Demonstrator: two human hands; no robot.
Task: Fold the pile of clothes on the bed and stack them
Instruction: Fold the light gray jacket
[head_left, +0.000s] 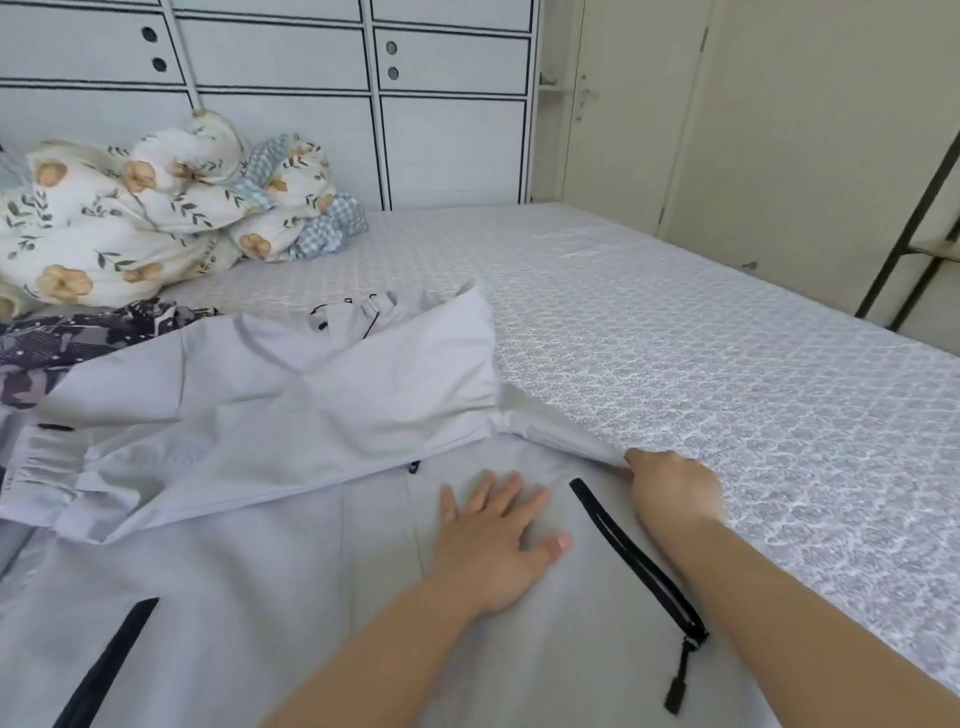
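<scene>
A light grey jacket (291, 551) with black zip pockets lies spread on the bed (727, 364) in front of me. One sleeve (311, 415) is folded across its chest toward the left. My left hand (493, 540) presses flat on the jacket's front with fingers spread, just left of the right zip pocket (634, 556). My right hand (670, 488) pinches the jacket's fabric at the right edge, where the folded sleeve meets the body. A dark patterned garment (78, 338) lies partly under the jacket at the left.
A crumpled floral duvet (130, 218) is bunched at the far left of the bed. White cabinets (291, 67) stand behind the bed. A beige door (779, 130) and a dark frame (914, 208) are at the right. Patterned grey sheet covers the right half.
</scene>
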